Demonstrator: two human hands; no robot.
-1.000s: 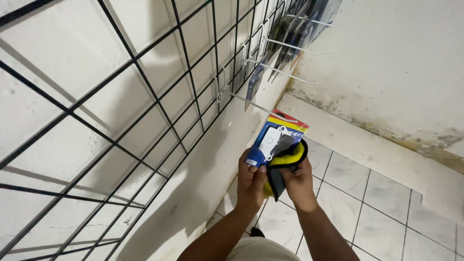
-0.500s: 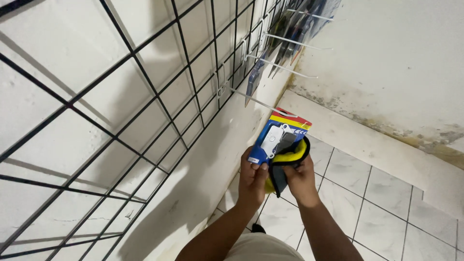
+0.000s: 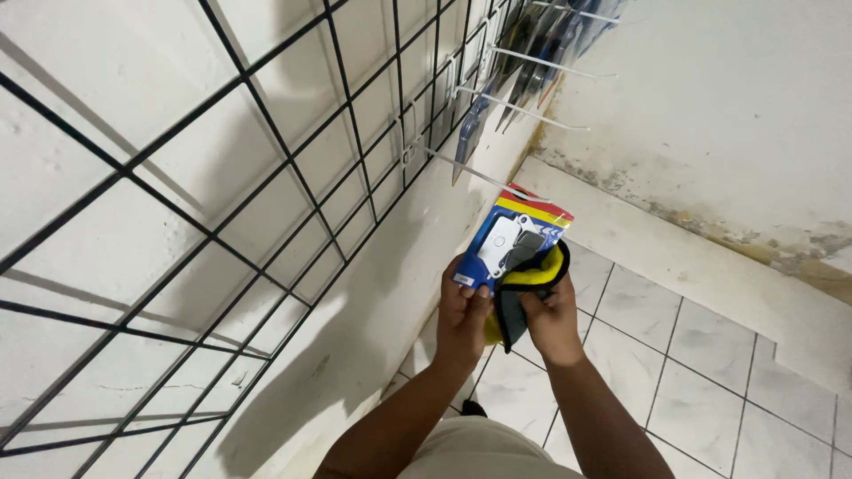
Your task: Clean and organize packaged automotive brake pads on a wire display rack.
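A flat blister pack (image 3: 513, 236) with a blue card, red and yellow top stripes and a pale part under clear plastic stands upright in front of me. My left hand (image 3: 461, 312) grips its lower left corner. A yellow and dark grey cloth (image 3: 524, 286) is pressed against the pack's right side, and my right hand (image 3: 552, 318) is closed on that cloth. Both hands are at chest height, close to the wall.
A black wire grid panel (image 3: 266, 142) covers the white wall on the left. White hooks (image 3: 475, 176) stick out of it, the farther ones carrying hanging packs (image 3: 532, 53). Pale floor tiles (image 3: 692, 390) lie below, with a stained wall base (image 3: 710, 239) at right.
The hands, pack and cloth have stayed together and shifted slightly in view. The cloth sits a little differently against the pack's right side.
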